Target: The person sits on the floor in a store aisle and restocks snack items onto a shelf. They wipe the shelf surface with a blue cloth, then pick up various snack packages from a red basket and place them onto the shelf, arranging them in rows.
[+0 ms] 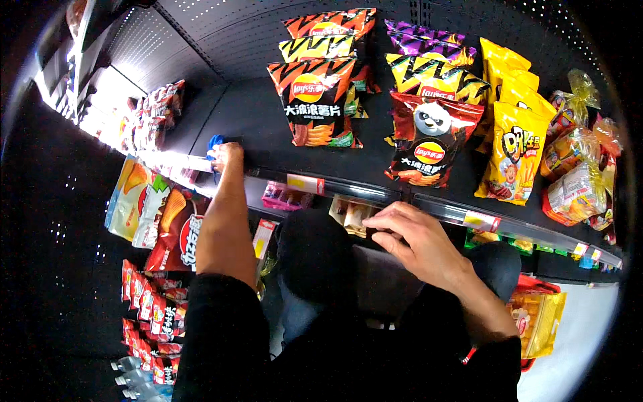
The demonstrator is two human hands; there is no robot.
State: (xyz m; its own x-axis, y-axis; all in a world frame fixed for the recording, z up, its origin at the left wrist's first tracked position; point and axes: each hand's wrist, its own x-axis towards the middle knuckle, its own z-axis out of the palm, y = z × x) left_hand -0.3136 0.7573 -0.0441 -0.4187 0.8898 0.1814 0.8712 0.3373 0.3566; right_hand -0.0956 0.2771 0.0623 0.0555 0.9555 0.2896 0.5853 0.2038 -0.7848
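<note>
My left hand reaches forward to the front edge of the black shelf, at its left end. Its fingers are closed on a crumpled blue cloth, most of which the hand hides. My right hand hovers in front of the shelf edge, right of the middle. Its fingers are loosely bent, the thumb stands apart, and nothing shows in it. Nearest beyond it stands a dark red chip bag with a panda picture. An orange-and-black chip bag stands farther left.
Yellow snack bags and clear-wrapped snack packs stand at the right. Price tags line the shelf edge. Large snack bags and small red packets are at the left. A red basket with a yellow package sits lower right.
</note>
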